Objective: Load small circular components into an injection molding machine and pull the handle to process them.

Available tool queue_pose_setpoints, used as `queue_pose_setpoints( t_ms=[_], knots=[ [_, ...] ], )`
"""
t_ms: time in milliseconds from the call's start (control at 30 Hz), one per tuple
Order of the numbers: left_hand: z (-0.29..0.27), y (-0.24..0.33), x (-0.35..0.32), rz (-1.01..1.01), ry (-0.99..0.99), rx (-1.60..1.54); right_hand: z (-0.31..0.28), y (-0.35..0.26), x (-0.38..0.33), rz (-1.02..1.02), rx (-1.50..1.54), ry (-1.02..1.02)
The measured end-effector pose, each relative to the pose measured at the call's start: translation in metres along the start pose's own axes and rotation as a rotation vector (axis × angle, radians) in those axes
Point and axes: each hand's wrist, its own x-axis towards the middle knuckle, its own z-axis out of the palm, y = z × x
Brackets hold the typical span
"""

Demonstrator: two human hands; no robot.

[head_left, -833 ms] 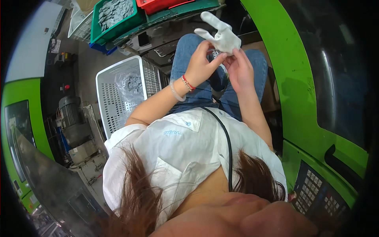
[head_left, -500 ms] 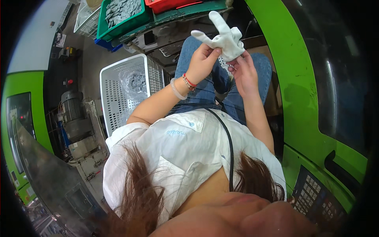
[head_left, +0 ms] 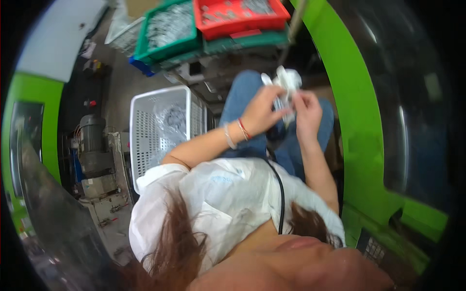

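A white fabric glove (head_left: 289, 77) is above my knees, its fingers pointing away from me and its shape blurred. My left hand (head_left: 263, 108), with bracelets at the wrist, is closed with its fingertips on the near left side of the glove. On the other side my right hand (head_left: 307, 110) is closed too, thumb and fingertips pinched at the glove's near edge. Motion blur hides exactly how the fabric lies between the fingers.
To my left stands a white perforated basket (head_left: 135, 140) with a clear plastic bag (head_left: 170, 119) of grey parts. Ahead, a green tray (head_left: 141, 43) and a red tray (head_left: 233, 28) hold small grey parts. A green machine (head_left: 361, 131) rises close on my right. A motor (head_left: 92, 136) stands farther left.
Both hands have come closer to me with the glove, and my right hand has shifted to a pinch at its edge. The view has tilted, bringing more of the red tray in.
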Motion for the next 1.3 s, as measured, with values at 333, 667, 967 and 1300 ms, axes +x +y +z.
queue_pose_setpoints(
  t_ms=[333,667,967,1300],
  knots=[
    [-0.008,-0.002,-0.016,-0.167,-0.159,-0.229,-0.013,0.016,-0.025,-0.106,-0.064,-0.181],
    [-0.011,0.021,-0.012,0.104,-0.013,0.221,-0.02,0.006,-0.019,-0.432,-0.652,-0.172],
    [-0.025,-0.005,-0.006,-0.109,0.053,0.29,-0.013,-0.002,-0.037,-0.52,-0.876,-0.384],
    [-0.013,0.004,-0.033,0.417,-0.117,0.352,-0.006,0.017,-0.02,-0.008,-0.746,-0.479]
  ],
)
